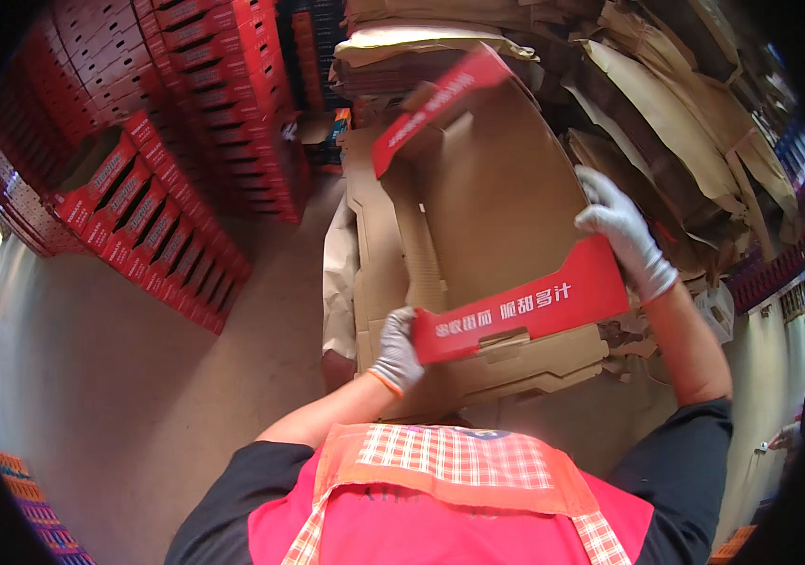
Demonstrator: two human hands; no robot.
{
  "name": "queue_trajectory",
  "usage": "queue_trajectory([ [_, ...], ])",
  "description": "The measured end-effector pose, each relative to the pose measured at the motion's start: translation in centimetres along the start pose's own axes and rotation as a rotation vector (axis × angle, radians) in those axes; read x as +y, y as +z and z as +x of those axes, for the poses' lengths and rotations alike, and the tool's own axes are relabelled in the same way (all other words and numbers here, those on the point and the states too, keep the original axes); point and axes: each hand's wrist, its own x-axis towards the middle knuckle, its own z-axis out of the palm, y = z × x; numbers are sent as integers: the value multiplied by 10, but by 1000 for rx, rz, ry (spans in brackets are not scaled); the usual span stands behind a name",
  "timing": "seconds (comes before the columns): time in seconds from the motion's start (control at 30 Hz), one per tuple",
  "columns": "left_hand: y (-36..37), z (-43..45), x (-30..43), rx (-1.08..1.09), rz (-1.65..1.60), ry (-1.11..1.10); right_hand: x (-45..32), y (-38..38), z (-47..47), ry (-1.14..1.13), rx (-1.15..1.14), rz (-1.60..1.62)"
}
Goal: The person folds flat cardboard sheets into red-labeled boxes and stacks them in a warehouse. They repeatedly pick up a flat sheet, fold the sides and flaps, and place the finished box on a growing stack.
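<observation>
An open cardboard tray box (501, 205) with red printed end walls is held tilted in front of me, over a stack of flat cardboard blanks (381, 247). My left hand (400, 352), in a pale knitted glove with an orange cuff, grips the near left corner of its red end wall. My right hand (618, 229), gloved too, holds the right side near the red wall's right end, fingers over the edge. The box's inside is plain brown, with a folded side wall at left. Part of the blanks is hidden beneath it.
Tall stacks of red trays (233, 106) stand at the back left, with a shorter, slanting-looking stack (155, 226) nearer. Paper-wrapped bundles of cardboard (664, 127) lie at the back right. Another person's hand (787, 438) shows at the far right edge.
</observation>
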Motion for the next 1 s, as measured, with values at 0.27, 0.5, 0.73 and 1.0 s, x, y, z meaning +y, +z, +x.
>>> queue_trajectory([
  [0.27, 22, -45, -10, -335, 792, -483, -66, 117, 2, -417, -222, -651],
  [0.5, 209, -96, 69, -388, 2341, 1697, -33, 91, 36, -435, 371, -486],
  [0.73, 254, -56, 91, -521, 2504, 1081, -46, 45, 3, -415, 239, -856],
  [1.0, 241, -58, 86, -628, 2351, 1176, -46, 45, 26, -582, -84, -1421],
])
